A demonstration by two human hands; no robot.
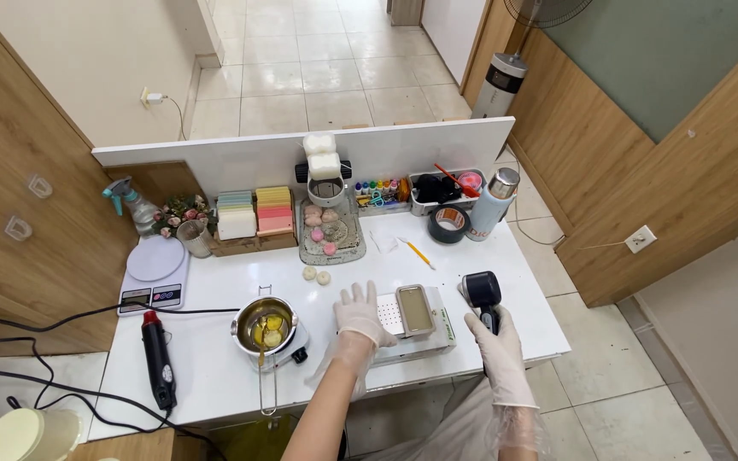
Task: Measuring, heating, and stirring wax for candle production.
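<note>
Head view, item one?
— Left gloved hand (pixel 361 313) lay flat, fingers released, on a white box (pixel 424 335) bearing a small rectangular metal mould (pixel 415 309), at the near edge of a white table (pixel 215 376).

And item two?
— Right gloved hand (pixel 495 340) grasped a black handheld tool (pixel 482 292), just right of the box. Judgement: steadying the box firmly and bringing the tool in slowly would suit. Left of it stood a small steel pan of yellow melt (pixel 266 323).

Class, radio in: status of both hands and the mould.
Left hand flat beside rectangular mould. Right hand grips black handheld tool. Nothing between.
</note>
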